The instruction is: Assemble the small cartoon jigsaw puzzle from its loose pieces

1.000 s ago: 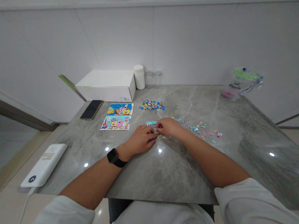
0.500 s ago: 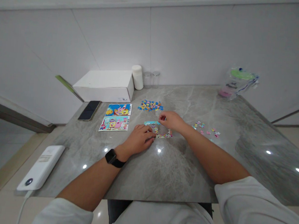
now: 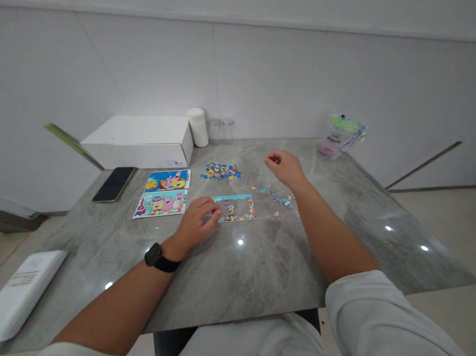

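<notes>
A partly assembled jigsaw puzzle [image 3: 244,215] lies on the table, its border joined and a gap showing grey within. My left hand [image 3: 199,218], wearing a black watch, rests at the puzzle's left edge with curled fingers; whatever may be between thumb and fingertips is too small to name. My right hand [image 3: 286,169] is raised behind and to the right of the puzzle, fingertips pinched together, and any piece in them cannot be made out. Loose puzzle pieces [image 3: 285,201] are scattered below it, partly behind the forearm. A heap of blue and yellow pieces [image 3: 221,171] sits farther back.
Two cartoon picture cards [image 3: 161,203] lie left of the puzzle, with a phone [image 3: 114,184] beyond them. Along the wall stand a white box [image 3: 139,140], a white bottle [image 3: 198,128] and two clear jars [image 3: 227,131]. A plastic bag [image 3: 341,137] is back right; a white power bank [image 3: 16,299] front left.
My right hand has lifted away from the puzzle, back and to the right. My left hand has slid off to the puzzle's left edge, uncovering more of it. The view has turned right.
</notes>
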A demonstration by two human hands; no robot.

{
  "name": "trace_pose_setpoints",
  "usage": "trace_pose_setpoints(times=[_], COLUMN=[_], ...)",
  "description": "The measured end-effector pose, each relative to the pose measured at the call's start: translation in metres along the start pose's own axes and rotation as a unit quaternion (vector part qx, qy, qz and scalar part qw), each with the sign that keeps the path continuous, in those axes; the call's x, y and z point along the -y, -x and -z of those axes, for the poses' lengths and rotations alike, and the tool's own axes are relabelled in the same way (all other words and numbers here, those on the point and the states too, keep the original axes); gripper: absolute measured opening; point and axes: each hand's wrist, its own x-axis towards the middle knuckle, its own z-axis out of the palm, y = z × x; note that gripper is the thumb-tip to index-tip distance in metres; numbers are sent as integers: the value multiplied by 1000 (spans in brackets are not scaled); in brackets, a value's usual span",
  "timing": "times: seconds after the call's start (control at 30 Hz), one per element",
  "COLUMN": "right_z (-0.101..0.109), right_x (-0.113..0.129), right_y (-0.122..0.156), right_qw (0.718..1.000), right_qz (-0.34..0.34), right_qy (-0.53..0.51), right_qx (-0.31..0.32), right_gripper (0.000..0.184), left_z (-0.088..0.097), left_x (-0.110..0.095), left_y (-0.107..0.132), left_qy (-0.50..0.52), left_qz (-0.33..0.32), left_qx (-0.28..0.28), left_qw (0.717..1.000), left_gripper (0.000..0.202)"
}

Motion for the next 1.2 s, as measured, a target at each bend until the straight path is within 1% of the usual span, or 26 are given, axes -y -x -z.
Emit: trace_pose_setpoints(times=[0.07,0.1,0.17,0.23,0.27,0.33,0.4,0.57,0.67,0.87,0.93,1.07,1.13,1.2], right_z=[14,19,25,25,24,20,15,8,8,11,12,17,21,25], right_x=[-25,-38,-62,-80,-87,-97,-101,-104,-104,-109,-112,-117,-116,-109], right_y=[1,3,13,25,30,40,46,51,49,42,41,41,40,36], right_qw=[999,998,991,976,967,953,947,945,941,930,932,945,954,965], right_qz=[-29,-38,-45,-55,-58,-55,-53,-57,-53,-42,-40,-37,-37,-28], right_qy=[37,57,100,146,167,189,189,178,189,185,184,162,139,104], right_qx=[-2,11,74,154,186,231,255,268,275,315,310,282,264,239], right_gripper=[25,26,23,19,20,26,28,23,20,15,13,7,8,8], left_z=[0,0,-1,-2,-2,-2,-2,-2,-1,-2,-2,-2,-3,-4], left_x=[0,-1,-1,-2,-1,0,2,3,3,7,8,7,7,9], left_y=[0,0,-1,-1,-2,-2,-2,-3,-2,-1,-1,-2,-2,-2], left_qy=[12,16,21,25,27,32,36,45,49,54,58,63,66,68], left_qz=[-3,-4,-7,-8,-8,-5,0,12,18,36,43,45,44,43], left_qx=[-8,-10,-13,-16,-17,-19,-20,-25,-27,-45,-49,-52,-53,-55], left_qw=[1000,1000,1000,1000,999,999,999,999,998,997,996,996,995,995], left_gripper=[30,30,30,29,29,30,30,31,31,31,31,30,29,27])
